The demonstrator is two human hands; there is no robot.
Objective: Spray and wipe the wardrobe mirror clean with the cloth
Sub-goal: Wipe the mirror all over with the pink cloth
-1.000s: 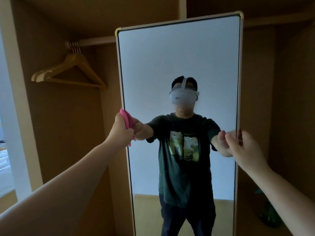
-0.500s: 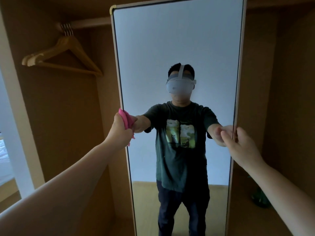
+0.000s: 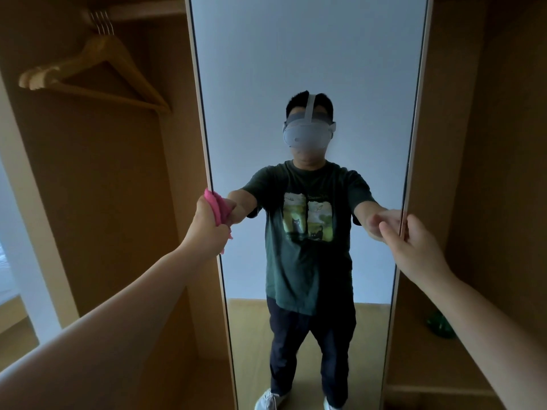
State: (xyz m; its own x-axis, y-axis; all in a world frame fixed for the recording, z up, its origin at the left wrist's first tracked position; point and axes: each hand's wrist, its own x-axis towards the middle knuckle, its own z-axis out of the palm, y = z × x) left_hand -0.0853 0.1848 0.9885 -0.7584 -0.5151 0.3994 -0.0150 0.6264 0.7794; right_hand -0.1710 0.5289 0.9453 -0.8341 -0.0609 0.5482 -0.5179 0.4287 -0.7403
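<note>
Holding the mirror by both sides, I see my left hand squeeze the pink cloth against its left edge, and my right hand curl round the right edge. If I pull, it could swing and bump me. A green thing may be the spray.

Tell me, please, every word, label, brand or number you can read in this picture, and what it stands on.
None: no text can be read anywhere in this view.
T-shirt reflected in the mirror: a printed picture with dark cat shapes, no legible words.
Headset in the reflection: no brand mark legible.
Pink cloth and wooden hangers: no labels visible.
Green object low on the right: too dark to tell.
</note>
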